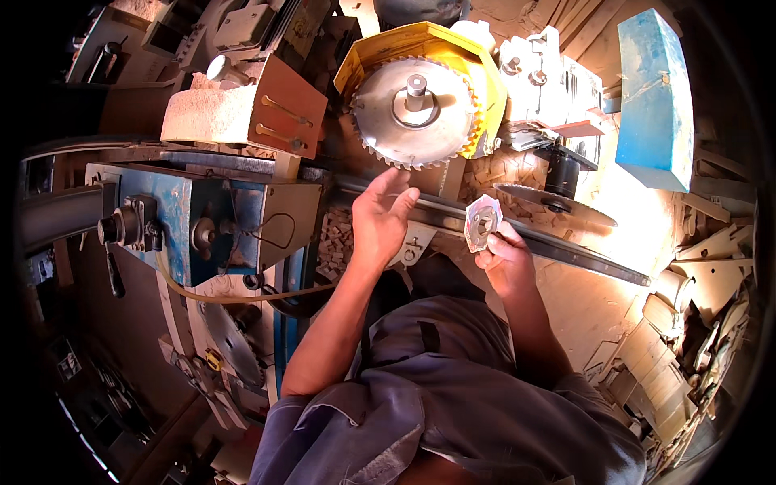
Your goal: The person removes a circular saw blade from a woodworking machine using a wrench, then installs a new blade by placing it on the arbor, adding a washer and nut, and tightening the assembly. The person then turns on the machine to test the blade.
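Observation:
A large toothed circular saw blade sits on a spindle inside a yellow guard in front of me. My left hand is just below the blade's lower teeth, fingers stretched out and thumb apart, holding nothing; whether a fingertip touches the teeth I cannot tell. In my right hand a small metal flange with a centre hole is pinched between thumb and fingers. Pinkish-white pieces show around the flange's edge. Bare spindle end sticks out through the blade's centre.
A second saw blade lies level under a motor unit at the right. Along the front runs a dark metal rail. A blue machine housing stands left, with another blade below it. Wood offcuts are heaped lower right.

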The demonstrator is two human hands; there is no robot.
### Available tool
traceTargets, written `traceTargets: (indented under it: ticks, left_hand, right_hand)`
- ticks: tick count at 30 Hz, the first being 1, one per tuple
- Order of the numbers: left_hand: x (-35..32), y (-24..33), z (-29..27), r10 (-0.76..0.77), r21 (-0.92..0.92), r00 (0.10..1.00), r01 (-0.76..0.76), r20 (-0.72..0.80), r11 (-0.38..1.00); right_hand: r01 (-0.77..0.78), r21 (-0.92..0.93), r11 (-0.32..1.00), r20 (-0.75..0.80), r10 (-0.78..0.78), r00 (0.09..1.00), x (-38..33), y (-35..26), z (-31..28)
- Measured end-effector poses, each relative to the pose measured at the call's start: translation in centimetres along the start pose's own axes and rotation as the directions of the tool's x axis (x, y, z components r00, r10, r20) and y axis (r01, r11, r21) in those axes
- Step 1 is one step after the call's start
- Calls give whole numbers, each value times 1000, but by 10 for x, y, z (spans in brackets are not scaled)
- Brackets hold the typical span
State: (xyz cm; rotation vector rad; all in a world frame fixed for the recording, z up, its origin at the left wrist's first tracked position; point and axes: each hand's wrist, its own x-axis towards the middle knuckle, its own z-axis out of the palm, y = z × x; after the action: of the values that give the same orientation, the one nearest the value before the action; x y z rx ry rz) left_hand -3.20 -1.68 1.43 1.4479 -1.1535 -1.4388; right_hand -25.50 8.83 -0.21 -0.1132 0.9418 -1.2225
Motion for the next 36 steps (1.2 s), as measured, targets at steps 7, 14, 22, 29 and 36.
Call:
traceTargets:
  ticks: [7, 14, 22, 29, 36]
  left_hand:
    - [118, -1, 53, 3, -14, 974, -6, -228, 1000]
    - [128, 2, 60, 19, 65, 967, -2, -256, 998]
    - [134, 3, 55, -92, -302, 953, 1, -290, 953]
    - [143, 20, 51, -246, -409, 908, 92, -340, 908]
    - [151, 9, 61, -245, -337, 870, 98, -428, 936]
  right_hand:
    - [109, 105, 989, -121, -96, 988, -36, -13, -41]
    - [128, 143, 982, -182, -101, 978, -34, -14, -55]
    - [125, 155, 980, -138, -104, 985, -16, -6, -62]
    - [93, 150, 984, -104, -78, 992, -6, -7, -50]
    - [70, 141, 988, -92, -57, 994, -5, -5, -46]
